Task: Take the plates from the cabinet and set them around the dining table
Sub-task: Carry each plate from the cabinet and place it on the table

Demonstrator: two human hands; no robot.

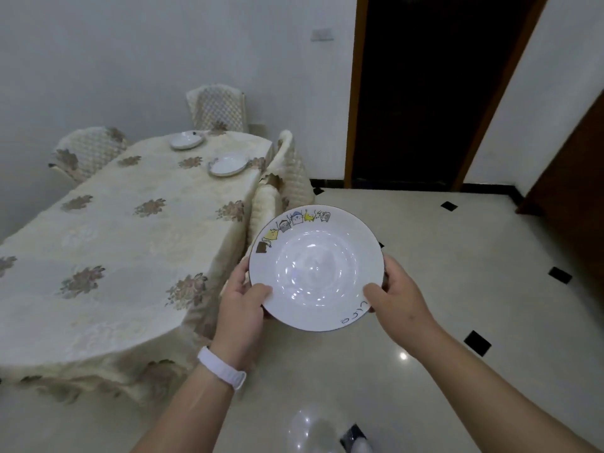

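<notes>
Here, from a head-worn camera looking down, a person holds a white deep plate point(315, 269) level in both hands above a glossy cream floor point(425, 243) set with small black diamond tiles, just off the right side of the dining table point(98, 256). The left hand point(243, 299) grasps the plate's left rim, thumb laid on top and fingers curled underneath. The right hand point(397, 295) grasps the right rim the same way. A white wristband point(222, 367) circles the left wrist. Along the plate's upper-left rim runs a row of small cartoon figures in yellow, grey and blue. Near the right thumb are a few handwritten-style letters (partly covered, the last looks like an "o", the word cannot be read). A thin dark line edges the rim. The table wears a cream tablecloth point(147, 178) patterned with brownish flower sprays. Two more white plates already lie at its far end: a far plate point(186, 140) at the end place, and a nearer plate point(228, 165) at the right edge. Three chairs in quilted cream covers stand close to the table: one at the far end point(217, 107), one on the left point(88, 152) and one on the right point(287, 171). Beyond, a dark doorway point(425, 93) with a wooden frame opens in a pale wall, and a wall switch point(322, 35) sits left of it.
</notes>
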